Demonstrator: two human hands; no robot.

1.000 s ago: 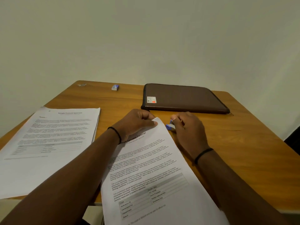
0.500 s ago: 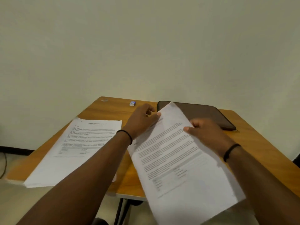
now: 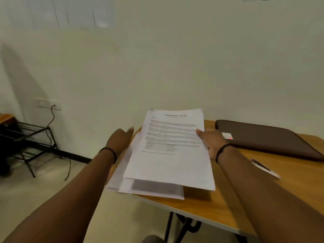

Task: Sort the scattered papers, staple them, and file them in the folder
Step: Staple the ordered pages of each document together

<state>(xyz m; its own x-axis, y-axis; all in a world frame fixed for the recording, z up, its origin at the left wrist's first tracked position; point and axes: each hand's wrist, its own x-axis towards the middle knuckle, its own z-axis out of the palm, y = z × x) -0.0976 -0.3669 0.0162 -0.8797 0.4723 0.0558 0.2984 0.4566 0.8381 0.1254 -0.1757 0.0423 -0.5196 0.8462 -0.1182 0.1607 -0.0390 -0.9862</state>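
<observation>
Since half a second ago your view has swung left, and the sheaf (image 3: 172, 146) you held in both hands is now carried over the pile (image 3: 140, 186) at the left edge of the worktop (image 3: 228, 199). Your left hand (image 3: 121, 140) has let go: its grip is released, fingers straight, just beside the sheaf's left edge, wrist band showing. Your right hand (image 3: 211, 140) grips the sheaf's right edge, thumb on the printed face, fingers hidden beneath; the forearm reaches in from the lower right. The sheaf tilts up at its far end, over the pile. The pile's near corner hangs past the worktop's left edge.

The worktop is brown wood on dark legs. The folder (image 3: 268, 137), dark brown and closed, lies along the far right edge, well apart from the papers. The stapler (image 3: 265, 170), blurred, lies on the worktop right of your right forearm. Behind is a pale wall with a socket plate (image 3: 47, 103) and a cable (image 3: 52, 116) leading down to a black wire rack (image 3: 31, 139) on the pale floor.

The sheaf bears a centred heading and paragraphs, too blurred to read. The folder carries a small white label with a red mark, unreadable.
</observation>
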